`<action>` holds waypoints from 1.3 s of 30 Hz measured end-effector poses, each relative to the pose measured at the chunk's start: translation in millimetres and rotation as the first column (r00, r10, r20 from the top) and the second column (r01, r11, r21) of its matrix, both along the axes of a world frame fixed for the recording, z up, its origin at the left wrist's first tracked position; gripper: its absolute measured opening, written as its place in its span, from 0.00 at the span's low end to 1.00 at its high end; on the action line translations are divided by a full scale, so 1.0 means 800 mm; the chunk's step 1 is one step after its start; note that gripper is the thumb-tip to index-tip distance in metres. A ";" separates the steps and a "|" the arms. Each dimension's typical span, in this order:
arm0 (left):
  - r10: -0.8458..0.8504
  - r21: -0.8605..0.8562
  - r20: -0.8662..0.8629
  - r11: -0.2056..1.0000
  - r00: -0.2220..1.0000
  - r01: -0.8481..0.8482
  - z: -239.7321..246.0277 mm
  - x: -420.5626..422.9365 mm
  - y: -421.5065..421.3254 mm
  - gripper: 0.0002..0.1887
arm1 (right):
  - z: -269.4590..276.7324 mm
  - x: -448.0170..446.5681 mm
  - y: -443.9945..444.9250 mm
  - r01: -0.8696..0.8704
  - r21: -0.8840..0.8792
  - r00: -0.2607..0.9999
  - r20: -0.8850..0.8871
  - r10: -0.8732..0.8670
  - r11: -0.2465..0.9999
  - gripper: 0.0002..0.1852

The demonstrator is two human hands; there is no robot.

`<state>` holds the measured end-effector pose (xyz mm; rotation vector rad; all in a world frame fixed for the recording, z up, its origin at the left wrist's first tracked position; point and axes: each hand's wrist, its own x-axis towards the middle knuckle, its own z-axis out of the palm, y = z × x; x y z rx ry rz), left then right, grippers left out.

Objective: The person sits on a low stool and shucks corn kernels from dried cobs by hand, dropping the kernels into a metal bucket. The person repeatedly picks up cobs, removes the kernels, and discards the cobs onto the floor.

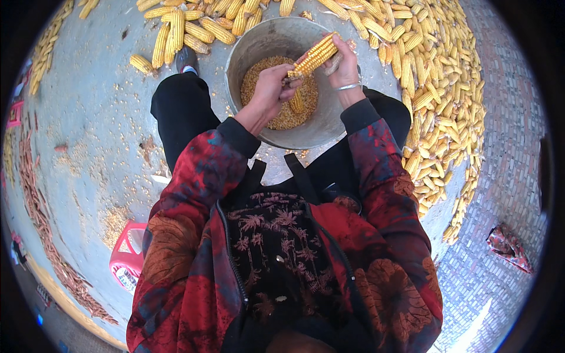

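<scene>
An ear of yellow corn (317, 54) is held slantwise above a grey metal bucket (329, 121). My left hand (274, 88) grips its lower end, and some kernels are gone from that end. At the upper end, my right hand (346, 66), with a silvery bracelet at the wrist, holds the ear from the side. A pale, rough piece (334, 63), perhaps a stripped cob, shows under the right fingers. Loose kernels (260, 81) cover the bottom of the bucket. Among them lies another ear (297, 102), partly behind my left hand.
A large heap of corn ears (435, 106) spreads along the right, with more ears (176, 31) beyond the bucket. Scattered kernels (117, 225) and a row of reddish cobs (44, 220) lie left. A pink plastic stool (128, 251) stands beside me; brick paving (507, 132) borders the heap.
</scene>
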<state>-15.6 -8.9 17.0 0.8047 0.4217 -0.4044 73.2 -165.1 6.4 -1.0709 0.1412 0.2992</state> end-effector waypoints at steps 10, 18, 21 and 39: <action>-0.108 0.096 0.201 0.991 0.974 0.091 0.020 -0.001 0.003 0.19 | -0.029 0.018 -0.018 -0.109 0.163 0.987 -0.096 0.126 0.981 0.20; 0.036 0.019 0.032 0.999 0.999 -0.036 0.005 -0.005 -0.005 0.16 | -0.020 0.007 -0.005 -0.096 0.071 0.995 -0.010 0.097 0.993 0.17; 0.058 -0.129 -0.094 0.989 0.994 -0.070 0.008 -0.003 -0.002 0.17 | -0.014 0.007 -0.002 -0.160 0.140 0.987 -0.007 0.162 0.977 0.21; -0.167 -0.408 0.105 0.892 0.980 0.196 0.014 -0.009 0.005 0.17 | -0.016 0.000 0.008 -0.109 0.210 0.992 -0.041 0.120 0.972 0.19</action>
